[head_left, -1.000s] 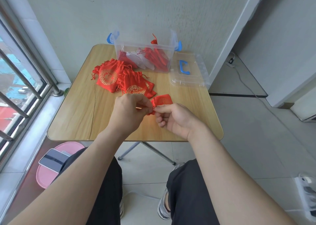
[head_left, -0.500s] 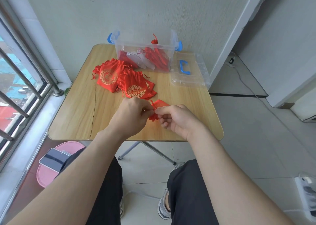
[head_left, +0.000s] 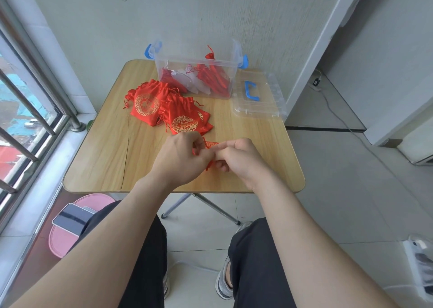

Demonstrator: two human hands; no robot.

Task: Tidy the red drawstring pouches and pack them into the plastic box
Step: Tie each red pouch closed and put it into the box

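Red pouch [head_left: 212,145], centre frame: soft, limp, light. Pinched by left hand [head_left: 182,160] and right hand [head_left: 243,160], both clamped on it. Probably best gripped at drawstring neck.

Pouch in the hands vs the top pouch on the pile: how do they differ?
The held pouch is pinched between the left hand and right hand; the pile pouch lies untouched. The held pouch is bunched and mostly hidden; the pile pouch lies flat, gold emblem up. Both are red with drawstrings.
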